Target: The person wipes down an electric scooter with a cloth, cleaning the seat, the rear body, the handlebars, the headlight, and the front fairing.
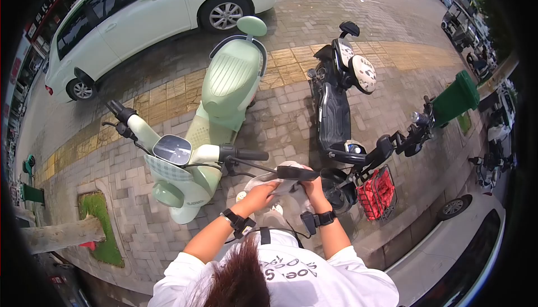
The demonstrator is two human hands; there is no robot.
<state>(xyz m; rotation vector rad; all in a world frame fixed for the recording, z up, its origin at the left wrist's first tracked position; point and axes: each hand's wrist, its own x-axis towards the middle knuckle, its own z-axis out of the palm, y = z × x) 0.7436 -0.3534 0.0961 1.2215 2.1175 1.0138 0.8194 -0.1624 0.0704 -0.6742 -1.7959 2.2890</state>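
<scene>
Wiping seems unfinished. Fingers of left hand (262, 196) and right hand (314, 190) grip pale cloth (287, 187) at one mirror (296, 173); another mirror (172, 149) stands untouched.

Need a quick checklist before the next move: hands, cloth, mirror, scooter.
1. Left hand holding grey cloth: ok.
2. Right hand at the dark mirror: ok.
3. Right hand's fingers firmly closed: cannot tell, partly hidden.
4. Green scooter standing, not toppled: ok.
5. Scooter's other mirror clear of both hands: ok.
6. Scooter's stand down: cannot tell, out of sight.
</scene>
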